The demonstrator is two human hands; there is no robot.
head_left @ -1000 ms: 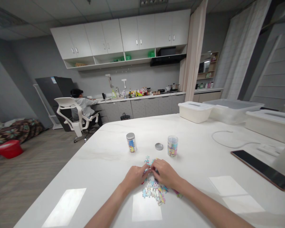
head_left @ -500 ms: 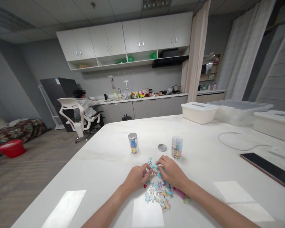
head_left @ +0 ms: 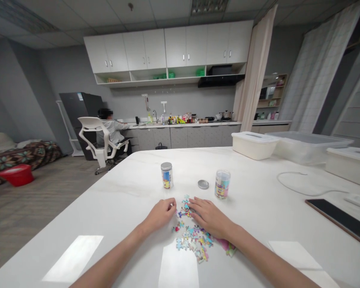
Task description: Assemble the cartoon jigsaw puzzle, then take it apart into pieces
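Observation:
Small colourful jigsaw puzzle pieces (head_left: 192, 239) lie in a loose heap on the white table (head_left: 123, 188). At the left of the heap, my left hand (head_left: 161, 214) has its fingers curled and pressed together; I cannot make out whether a piece is between them. My right hand (head_left: 211, 217) lies over the pile's right side, fingers stretched out and touching pieces, some of which it covers. Beyond the hands stand a clear jar with a silver lid (head_left: 167, 176) and an uncovered clear jar (head_left: 222, 184). A loose silver lid (head_left: 203, 184) lies between them.
On the right are a phone (head_left: 337, 220), a white cable (head_left: 312, 191) and lidded plastic boxes (head_left: 255, 145). A person (head_left: 112, 130) sits on a white chair (head_left: 99, 142) by the far counter. A red basin (head_left: 16, 175) stands on the floor at left.
My left hand has moved left, away from the middle of the pieces, and its fingers have closed. My right hand has flattened over the pieces. The camera view has shifted slightly.

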